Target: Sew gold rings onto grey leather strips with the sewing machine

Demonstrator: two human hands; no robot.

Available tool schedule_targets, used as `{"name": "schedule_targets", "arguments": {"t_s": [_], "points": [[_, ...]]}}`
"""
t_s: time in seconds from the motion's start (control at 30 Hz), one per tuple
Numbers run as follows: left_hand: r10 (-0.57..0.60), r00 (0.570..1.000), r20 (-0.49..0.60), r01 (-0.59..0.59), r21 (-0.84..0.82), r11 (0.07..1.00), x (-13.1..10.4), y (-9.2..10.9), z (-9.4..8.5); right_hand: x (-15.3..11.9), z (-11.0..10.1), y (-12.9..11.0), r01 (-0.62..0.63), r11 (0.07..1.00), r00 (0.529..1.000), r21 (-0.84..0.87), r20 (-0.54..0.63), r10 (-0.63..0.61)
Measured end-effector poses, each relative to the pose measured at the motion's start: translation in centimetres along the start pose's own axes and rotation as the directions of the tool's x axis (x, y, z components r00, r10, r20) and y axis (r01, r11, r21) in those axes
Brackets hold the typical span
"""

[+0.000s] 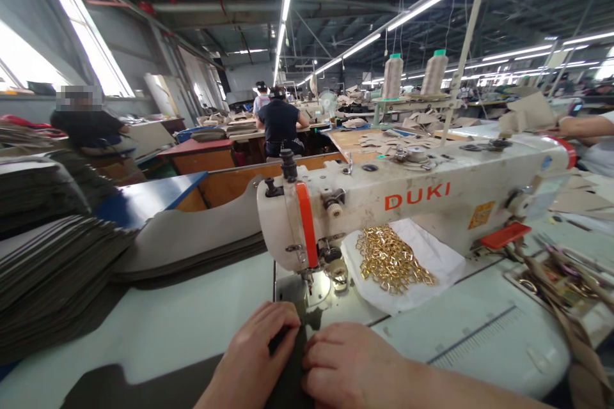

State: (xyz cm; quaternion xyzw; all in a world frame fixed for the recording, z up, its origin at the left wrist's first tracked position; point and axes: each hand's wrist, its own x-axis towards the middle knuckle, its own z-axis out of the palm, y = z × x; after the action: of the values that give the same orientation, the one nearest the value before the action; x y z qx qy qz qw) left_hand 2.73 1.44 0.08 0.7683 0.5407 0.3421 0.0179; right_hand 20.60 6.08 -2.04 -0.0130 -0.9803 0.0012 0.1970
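Note:
A white sewing machine (364,195) with red "DUKI" lettering stands across the table, its needle area (311,284) just beyond my hands. Dark grey-brown fabric (192,383) lies on the table under both hands, its far end close to the needle plate. My left hand (256,351) pinches the fabric at its left edge, thumb and fingers together. My right hand (352,358) is closed at the fabric's right edge, fingers curled down. A small pale piece shows between the fingertips. Behind the needle, gold metal rings (391,259) lie heaped on white cloth (432,249).
Stacks of dark fabric pieces (52,281) rise at the left, with larger grey pieces (192,230) beside them. Straps and metal parts (566,281) fill a tray at the right. Thread cones (392,77) stand behind the machine. People (279,118) sit farther off; another person's arm (588,126) shows at right.

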Motion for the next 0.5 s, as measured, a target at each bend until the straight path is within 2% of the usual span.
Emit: {"name": "schedule_targets", "arguments": {"t_s": [0.13, 0.3, 0.5], "points": [[-0.013, 1.0, -0.011, 0.013, -0.005, 1.0, -0.1, 0.0, 0.1, -0.2, -0.3, -0.2, -0.035, 0.999, 0.999, 0.022, 0.01, 0.035], [-0.031, 1.0, 0.002, 0.031, -0.018, 0.999, -0.1, 0.3, -0.1, -0.2, -1.2, -0.5, -0.193, 0.98, 0.98, 0.056, -0.045, 0.196], [-0.041, 0.999, 0.007, 0.041, -0.037, 0.998, -0.2, 0.5, -0.1, 0.0, -1.8, -0.9, -0.267, 0.961, 0.963, 0.075, -0.026, 0.27]]}}
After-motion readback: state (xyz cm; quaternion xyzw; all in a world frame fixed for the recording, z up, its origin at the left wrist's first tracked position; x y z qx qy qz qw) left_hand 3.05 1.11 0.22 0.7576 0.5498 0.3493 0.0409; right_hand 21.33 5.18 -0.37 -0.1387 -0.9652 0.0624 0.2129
